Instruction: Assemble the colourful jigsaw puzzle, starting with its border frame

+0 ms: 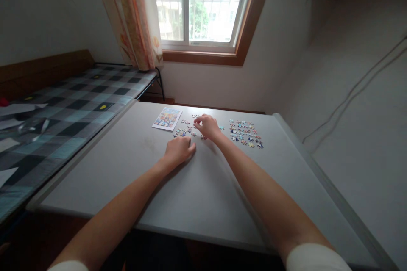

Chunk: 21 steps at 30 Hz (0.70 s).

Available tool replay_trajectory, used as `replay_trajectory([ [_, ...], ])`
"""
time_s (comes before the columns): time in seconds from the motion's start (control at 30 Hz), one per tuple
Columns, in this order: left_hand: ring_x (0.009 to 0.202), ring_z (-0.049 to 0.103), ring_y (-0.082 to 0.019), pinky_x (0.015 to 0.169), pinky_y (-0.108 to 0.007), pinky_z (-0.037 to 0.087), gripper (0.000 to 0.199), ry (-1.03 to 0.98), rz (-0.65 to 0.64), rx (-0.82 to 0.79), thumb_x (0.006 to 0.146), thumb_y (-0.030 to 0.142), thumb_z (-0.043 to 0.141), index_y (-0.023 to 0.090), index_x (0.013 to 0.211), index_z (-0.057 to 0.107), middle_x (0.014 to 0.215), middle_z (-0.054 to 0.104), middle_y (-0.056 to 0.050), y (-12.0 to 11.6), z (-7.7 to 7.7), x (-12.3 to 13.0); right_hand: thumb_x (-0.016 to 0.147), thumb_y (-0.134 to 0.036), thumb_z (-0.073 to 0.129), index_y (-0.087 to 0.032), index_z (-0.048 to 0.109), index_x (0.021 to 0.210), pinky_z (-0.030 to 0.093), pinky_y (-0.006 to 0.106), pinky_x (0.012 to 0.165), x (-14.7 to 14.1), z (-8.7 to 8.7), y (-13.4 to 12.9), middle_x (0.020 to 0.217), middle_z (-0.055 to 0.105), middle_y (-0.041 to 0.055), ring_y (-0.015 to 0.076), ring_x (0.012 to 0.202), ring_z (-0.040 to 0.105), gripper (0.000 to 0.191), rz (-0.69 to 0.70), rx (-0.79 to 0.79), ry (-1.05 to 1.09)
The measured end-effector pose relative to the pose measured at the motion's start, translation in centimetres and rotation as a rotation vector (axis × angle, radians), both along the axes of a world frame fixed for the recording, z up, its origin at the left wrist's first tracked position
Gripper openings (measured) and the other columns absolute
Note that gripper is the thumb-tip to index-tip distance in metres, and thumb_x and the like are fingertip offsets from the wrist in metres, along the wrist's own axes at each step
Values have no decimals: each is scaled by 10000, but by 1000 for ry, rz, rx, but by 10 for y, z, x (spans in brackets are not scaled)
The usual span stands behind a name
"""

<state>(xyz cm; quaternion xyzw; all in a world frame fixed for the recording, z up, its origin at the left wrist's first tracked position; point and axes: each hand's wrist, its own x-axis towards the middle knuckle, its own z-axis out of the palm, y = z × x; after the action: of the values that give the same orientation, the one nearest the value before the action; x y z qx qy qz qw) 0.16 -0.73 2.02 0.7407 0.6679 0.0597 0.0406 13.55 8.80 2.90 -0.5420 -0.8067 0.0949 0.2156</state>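
My left hand (178, 151) rests on the grey-white table (203, 194), just on the near side of a loose group of jigsaw pieces (183, 131). Its fingers are curled under and the thumb lies a little to the side; no object shows in it. Over that same group is my right hand (208, 127), thumb and forefinger brought together in a pinch. Whatever sits between those fingertips is too small to make out. To the left of the pieces lies a colourful picture sheet (167, 119), flat, showing cartoon-like figures.
A larger spread of jigsaw pieces (246, 133) covers the table's right rear. Along the left stands a bed with a checked cover (104, 89), papers (22, 109) on it. A window (203, 8) and curtain (133, 17) are beyond. Cables (352, 89) hang on the right wall.
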Motion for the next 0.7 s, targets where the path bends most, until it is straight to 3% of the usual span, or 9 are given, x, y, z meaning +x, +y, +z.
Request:
replay_trajectory([
  [0.27, 827, 678, -262, 686, -314, 469, 364, -24, 1, 6, 899, 453, 414, 222, 901, 694, 880, 718, -99, 1, -2, -2, 785, -367, 668, -209, 725, 930, 439, 366, 847, -33, -11, 21, 1048, 672, 114, 252, 1012, 579, 222, -121, -96, -163],
  [0.57, 843, 672, -271, 711, -329, 463, 382, -33, -3, -10, 902, 461, 404, 211, 944, 689, 907, 712, -111, 1, -4, -1, 705, -285, 734, -210, 727, 850, 466, 319, 766, -37, -13, 36, 967, 701, 94, 243, 949, 612, 163, -139, -213, -73],
  [0.7, 841, 670, -265, 712, -325, 459, 380, -34, -7, -15, 901, 458, 405, 205, 937, 686, 907, 710, -113, 1, -4, -1, 725, -201, 697, -188, 683, 822, 460, 292, 736, -35, -9, 32, 878, 699, 63, 185, 821, 618, 99, -91, -188, 79],
])
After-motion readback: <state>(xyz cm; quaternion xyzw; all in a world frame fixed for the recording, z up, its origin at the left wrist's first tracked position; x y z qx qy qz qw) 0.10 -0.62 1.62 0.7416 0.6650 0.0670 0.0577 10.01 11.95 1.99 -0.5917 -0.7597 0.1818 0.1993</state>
